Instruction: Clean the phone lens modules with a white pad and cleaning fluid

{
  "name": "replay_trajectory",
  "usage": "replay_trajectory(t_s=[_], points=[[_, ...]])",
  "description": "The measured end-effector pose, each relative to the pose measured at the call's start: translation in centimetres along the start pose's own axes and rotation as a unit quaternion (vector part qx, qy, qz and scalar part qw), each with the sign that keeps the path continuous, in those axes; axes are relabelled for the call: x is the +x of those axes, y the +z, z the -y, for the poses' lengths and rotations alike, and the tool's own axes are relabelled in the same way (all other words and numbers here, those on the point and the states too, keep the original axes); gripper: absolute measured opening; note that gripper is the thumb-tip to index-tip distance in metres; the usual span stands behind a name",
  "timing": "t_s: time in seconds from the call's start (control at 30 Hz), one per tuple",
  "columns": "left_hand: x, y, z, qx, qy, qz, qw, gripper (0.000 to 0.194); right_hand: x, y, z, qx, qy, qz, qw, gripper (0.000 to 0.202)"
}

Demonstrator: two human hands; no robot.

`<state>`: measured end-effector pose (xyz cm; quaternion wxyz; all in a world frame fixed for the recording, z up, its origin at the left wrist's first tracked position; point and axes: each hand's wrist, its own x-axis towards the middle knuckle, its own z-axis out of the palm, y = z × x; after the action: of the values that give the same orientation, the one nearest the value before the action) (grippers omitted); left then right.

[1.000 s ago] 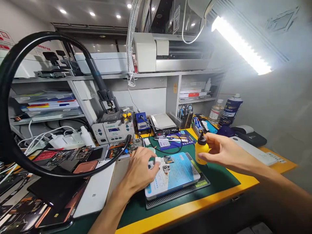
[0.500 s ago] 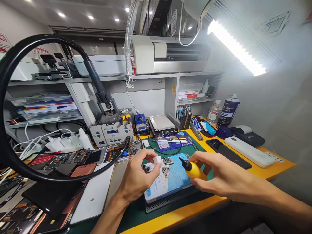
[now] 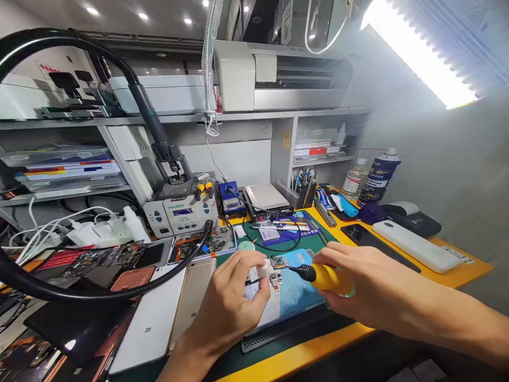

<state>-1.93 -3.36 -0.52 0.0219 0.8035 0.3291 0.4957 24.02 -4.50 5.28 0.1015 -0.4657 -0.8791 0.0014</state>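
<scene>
Between thumb and fingers, my left hand (image 3: 238, 289) pinches a small white piece (image 3: 262, 269). My right hand (image 3: 350, 276) is wrapped round a yellow bottle (image 3: 331, 278) with a black nozzle, which points left toward a small camera module (image 3: 278, 261). That module and a second one (image 3: 275, 279) lie on a blue and white box (image 3: 296, 292). The box rests on a dark perforated pad (image 3: 262, 339) over the green mat.
Phones (image 3: 148, 323) and loose parts lie at the left, under a black ring-shaped arm (image 3: 95, 297). A soldering station (image 3: 181, 212) stands behind. At the right are a black phone (image 3: 377, 246), a white device (image 3: 415, 246) and a spray can (image 3: 377, 178).
My right hand has brought the bottle's nozzle lower and left, close to the camera modules. My left hand still holds the white piece, slightly further right. The view has shifted a little.
</scene>
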Motion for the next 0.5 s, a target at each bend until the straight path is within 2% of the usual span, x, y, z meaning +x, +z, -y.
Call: replay_trajectory(t_s=[0.1, 0.23, 0.37, 0.5], points=[[-0.03, -0.13, -0.01, 0.008, 0.030, -0.007, 0.999, 0.032, 0.23, -0.21, 0.24, -0.025, 0.009, 0.005, 1.000, 0.012], [-0.02, -0.42, -0.24, 0.001, 0.038, 0.004, 0.999, 0.030, 0.57, -0.48, 0.29, -0.042, 0.006, 0.017, 0.999, 0.005], [0.10, -0.59, -0.48, -0.002, 0.043, 0.019, 0.999, 0.030, 0.74, -0.62, 0.15, -0.053, 0.005, 0.026, 0.998, 0.007], [0.20, -0.72, -0.60, -0.001, 0.049, 0.032, 0.998, 0.028, 0.83, -0.80, -0.06, -0.092, -0.017, -0.009, 0.996, 0.016]])
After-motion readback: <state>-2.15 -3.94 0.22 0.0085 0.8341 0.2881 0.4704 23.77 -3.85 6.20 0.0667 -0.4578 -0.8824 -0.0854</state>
